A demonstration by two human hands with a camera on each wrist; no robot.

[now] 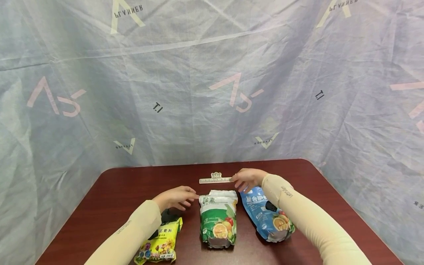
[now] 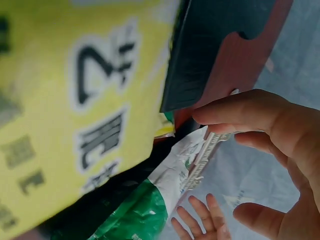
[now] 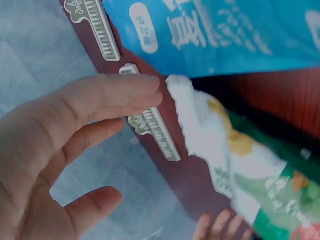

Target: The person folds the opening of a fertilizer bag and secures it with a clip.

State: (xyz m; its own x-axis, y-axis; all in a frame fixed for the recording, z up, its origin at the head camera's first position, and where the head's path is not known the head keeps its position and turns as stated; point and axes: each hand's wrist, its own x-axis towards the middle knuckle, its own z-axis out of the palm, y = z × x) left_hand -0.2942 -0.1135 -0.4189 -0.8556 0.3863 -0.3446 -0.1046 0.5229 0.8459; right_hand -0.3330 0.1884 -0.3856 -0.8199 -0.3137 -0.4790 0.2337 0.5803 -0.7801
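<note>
My left hand hovers over the table between a yellow fertilizer bag and a green and white bag, fingers loosely bent and holding nothing. Its fingertips come close to the upper left corner of the green and white bag, whose white top is folded. My right hand is above the top of a blue bag, thumb and fingers apart with nothing between them. Just left of its fingertips lies a pale sealing clip with a ruler-like bar. The right wrist view shows a second clip beside the blue bag.
All three bags lie on a dark red table. A dark flat thing is behind the yellow bag in the left wrist view. Past the table's far edge hangs a grey printed cloth, which also runs along both sides.
</note>
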